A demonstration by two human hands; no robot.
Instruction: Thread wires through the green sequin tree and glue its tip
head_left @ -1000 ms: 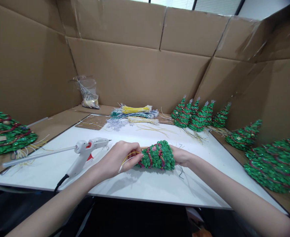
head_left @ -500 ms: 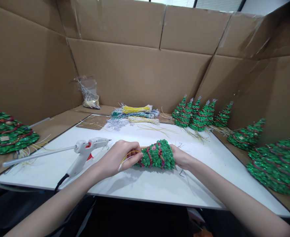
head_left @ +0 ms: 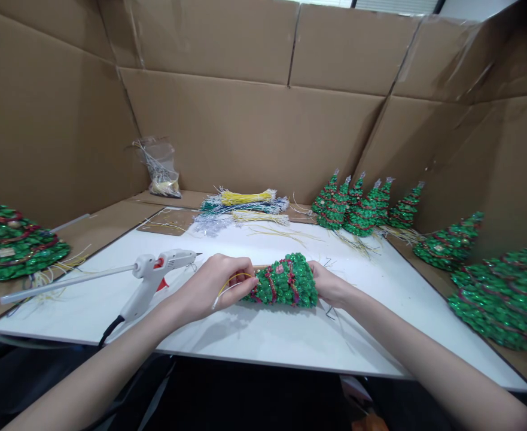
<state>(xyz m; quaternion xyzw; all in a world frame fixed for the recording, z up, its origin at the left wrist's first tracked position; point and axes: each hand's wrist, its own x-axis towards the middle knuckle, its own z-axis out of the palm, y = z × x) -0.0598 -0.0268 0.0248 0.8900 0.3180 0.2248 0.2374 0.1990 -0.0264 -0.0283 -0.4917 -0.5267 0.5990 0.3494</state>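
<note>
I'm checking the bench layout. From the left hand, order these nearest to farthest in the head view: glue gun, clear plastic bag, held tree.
1. Held tree: at the left hand's fingers.
2. Glue gun: left, on the white board.
3. Clear plastic bag: back left corner.

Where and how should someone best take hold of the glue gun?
By its handle, I'd say, coming from its left, palm against its back: it slants down towards the near edge, with the red trigger on its right. That keeps fingers off the pointed nozzle, which faces right.
</note>
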